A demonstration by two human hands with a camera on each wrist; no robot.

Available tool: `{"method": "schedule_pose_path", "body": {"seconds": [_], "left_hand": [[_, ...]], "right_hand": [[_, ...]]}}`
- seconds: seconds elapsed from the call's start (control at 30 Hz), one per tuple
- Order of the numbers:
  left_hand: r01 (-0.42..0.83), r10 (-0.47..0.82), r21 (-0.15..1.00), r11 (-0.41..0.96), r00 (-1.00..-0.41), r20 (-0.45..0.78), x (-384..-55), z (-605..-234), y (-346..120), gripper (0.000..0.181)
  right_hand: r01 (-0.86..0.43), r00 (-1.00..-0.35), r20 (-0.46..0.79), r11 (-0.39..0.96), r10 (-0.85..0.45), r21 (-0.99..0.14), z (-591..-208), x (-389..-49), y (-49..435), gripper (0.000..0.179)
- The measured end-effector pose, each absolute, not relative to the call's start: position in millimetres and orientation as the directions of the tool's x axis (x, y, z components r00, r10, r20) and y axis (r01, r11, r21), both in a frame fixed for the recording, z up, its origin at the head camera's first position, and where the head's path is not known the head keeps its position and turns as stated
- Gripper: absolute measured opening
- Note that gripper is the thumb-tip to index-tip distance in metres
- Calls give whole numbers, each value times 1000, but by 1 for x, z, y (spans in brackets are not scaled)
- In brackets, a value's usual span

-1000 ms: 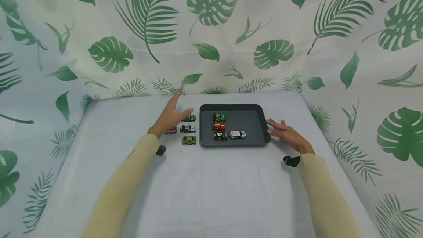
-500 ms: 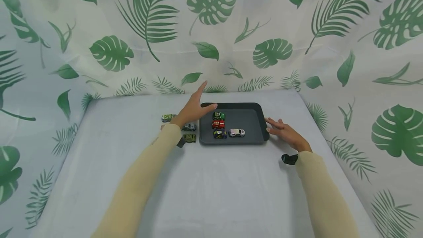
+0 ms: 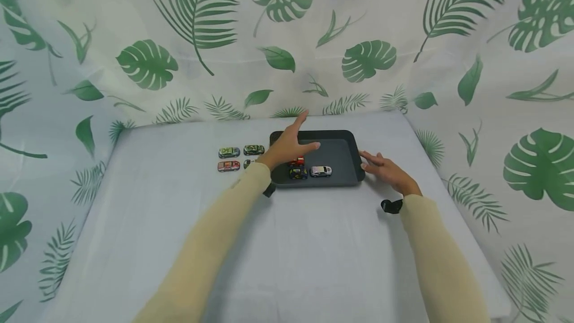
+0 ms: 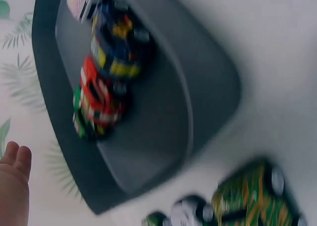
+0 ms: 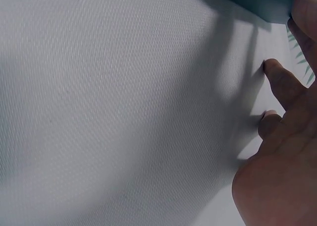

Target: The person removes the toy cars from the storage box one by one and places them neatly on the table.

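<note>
The left hand (image 3: 288,147), fingers spread and empty, hangs over the gray tray (image 3: 343,156) holding toy cars (image 3: 320,171); more cars (image 3: 229,152) lie left of it. The right hand (image 3: 389,174) touches its right wall, fingers extended, probably steadying it.

Soft light overall; left wrist view blurred, right dim, shadowed.

White backdrop (image 3: 309,39), printed with green leaves (image 3: 148,64), filled upper frame and both sides; pale bench (image 3: 314,243) spread across lower centre.
</note>
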State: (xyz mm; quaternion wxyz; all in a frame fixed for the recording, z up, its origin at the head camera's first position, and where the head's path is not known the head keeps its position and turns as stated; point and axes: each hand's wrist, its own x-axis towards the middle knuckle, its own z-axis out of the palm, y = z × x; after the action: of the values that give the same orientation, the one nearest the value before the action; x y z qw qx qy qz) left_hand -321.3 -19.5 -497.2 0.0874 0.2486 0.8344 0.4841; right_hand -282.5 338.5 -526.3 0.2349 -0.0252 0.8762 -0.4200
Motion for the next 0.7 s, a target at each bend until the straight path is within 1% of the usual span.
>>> {"method": "schedule_pose_path", "body": {"seconds": [0.2,0.5,0.7], "left_hand": [[334,544,853,402,-836,71,-316,-510,-1,104],[317,614,852,417,-789,-7,-304,-517,10,98],[355,664,833,424,-748,-19,-301,-528,18,103]], "right_hand": [[160,-888,-394,643,-237,-749,-526,-283,340,72],[154,-885,-392,638,-250,-754,-528,-285,342,72],[162,-884,-397,635,-247,-755,-529,-284,340,72]]}}
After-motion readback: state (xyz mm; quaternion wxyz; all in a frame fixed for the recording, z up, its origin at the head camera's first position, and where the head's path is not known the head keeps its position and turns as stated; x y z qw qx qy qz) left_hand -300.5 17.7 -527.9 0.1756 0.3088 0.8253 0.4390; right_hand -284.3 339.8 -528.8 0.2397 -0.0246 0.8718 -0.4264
